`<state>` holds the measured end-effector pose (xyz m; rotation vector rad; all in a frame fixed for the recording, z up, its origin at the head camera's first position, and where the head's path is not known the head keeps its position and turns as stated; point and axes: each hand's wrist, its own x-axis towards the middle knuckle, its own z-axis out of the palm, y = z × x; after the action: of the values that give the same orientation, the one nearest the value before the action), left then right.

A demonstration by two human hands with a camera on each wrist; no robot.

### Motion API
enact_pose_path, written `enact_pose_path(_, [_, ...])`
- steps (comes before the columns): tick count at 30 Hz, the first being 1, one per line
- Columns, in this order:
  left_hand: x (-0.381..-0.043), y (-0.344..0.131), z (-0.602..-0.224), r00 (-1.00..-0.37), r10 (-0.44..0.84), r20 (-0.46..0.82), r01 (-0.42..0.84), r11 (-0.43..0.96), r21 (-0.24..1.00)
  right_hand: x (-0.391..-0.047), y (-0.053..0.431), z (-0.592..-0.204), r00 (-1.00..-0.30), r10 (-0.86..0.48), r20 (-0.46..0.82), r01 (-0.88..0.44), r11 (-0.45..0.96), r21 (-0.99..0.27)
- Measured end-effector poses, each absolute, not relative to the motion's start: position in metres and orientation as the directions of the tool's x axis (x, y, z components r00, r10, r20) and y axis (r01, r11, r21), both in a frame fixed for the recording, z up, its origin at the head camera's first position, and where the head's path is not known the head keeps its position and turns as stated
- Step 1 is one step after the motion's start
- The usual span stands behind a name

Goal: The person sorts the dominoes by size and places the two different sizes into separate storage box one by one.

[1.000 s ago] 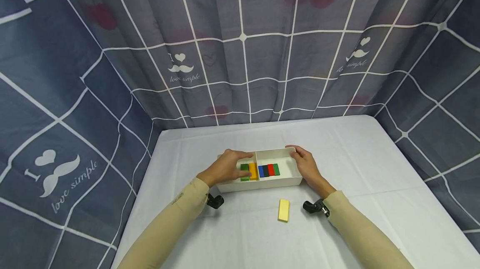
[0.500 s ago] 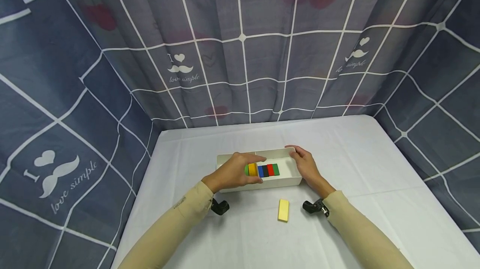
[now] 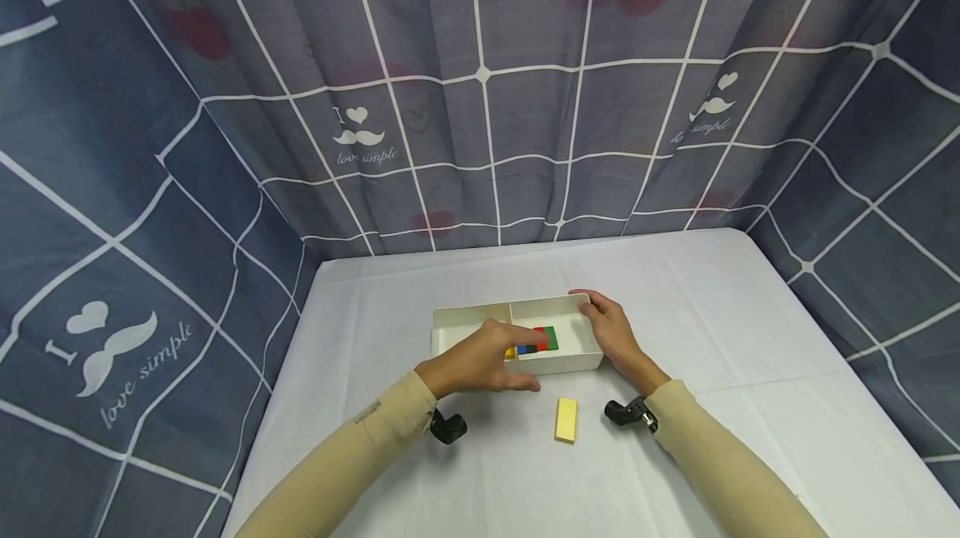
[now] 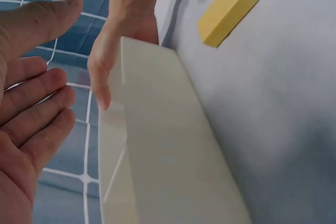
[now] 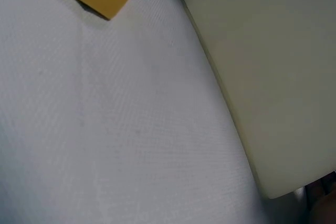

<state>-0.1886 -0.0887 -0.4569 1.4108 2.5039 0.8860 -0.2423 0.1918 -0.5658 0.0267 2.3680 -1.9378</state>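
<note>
A white two-compartment box sits on the table. My right hand grips its right end, with the thumb over the rim. My left hand hovers over the box's front side, thumb and fingers spread apart; the left wrist view shows this palm holding nothing. Past its fingers, a green block and parts of red, black and blue ones show in the right compartment. An orange-yellow block peeks out beside the divider, mostly hidden by the hand. In front of the box, a pale yellow block lies on the cloth.
A white cloth covers the table. Dark grey-blue curtains with white lines stand behind and at both sides. A black wrist camera sits under the left wrist, another black camera by the right.
My left hand has moved right and toward the front, from inside the left compartment to over the box's front side. The right hand, the box and the pale yellow block have stayed in place.
</note>
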Motion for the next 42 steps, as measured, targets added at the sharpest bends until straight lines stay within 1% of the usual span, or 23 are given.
enact_pose_path(5, [-0.184,-0.084,-0.462,-0.529,0.837,0.141,0.749,0.383,0.540,-0.242,0.191,-0.564,-0.997,-0.039,-0.064,0.054,0.223,-0.973])
enact_pose_path(12, [-0.176,-0.077,-0.468,-0.501,0.857,0.119,0.744,0.356,0.566,-0.242,0.192,-0.566,-0.996,-0.040,-0.077,0.066,0.225,-0.972])
enact_pose_path(18, [-0.170,-0.068,-0.481,-0.468,0.879,0.088,0.773,0.359,0.524,-0.242,0.191,-0.567,-0.996,-0.033,-0.078,0.069,0.224,-0.972])
enact_pose_path(25, [-0.164,-0.061,-0.496,-0.456,0.889,0.035,0.773,0.376,0.510,-0.242,0.191,-0.566,-0.997,-0.038,-0.073,0.064,0.208,-0.976])
enact_pose_path(30, [-0.162,-0.058,-0.509,-0.432,0.900,0.049,0.813,0.365,0.454,-0.243,0.192,-0.567,-0.996,-0.043,-0.074,0.063,0.211,-0.975])
enact_pose_path(33, [-0.161,-0.056,-0.516,-0.417,0.907,0.058,0.825,0.350,0.444,-0.242,0.191,-0.566,-0.996,-0.034,-0.078,0.070,0.197,-0.978])
enact_pose_path(42, [-0.159,-0.056,-0.535,-0.441,0.894,0.078,0.815,0.362,0.453,-0.242,0.189,-0.567,-0.996,-0.027,-0.083,0.076,0.202,-0.976])
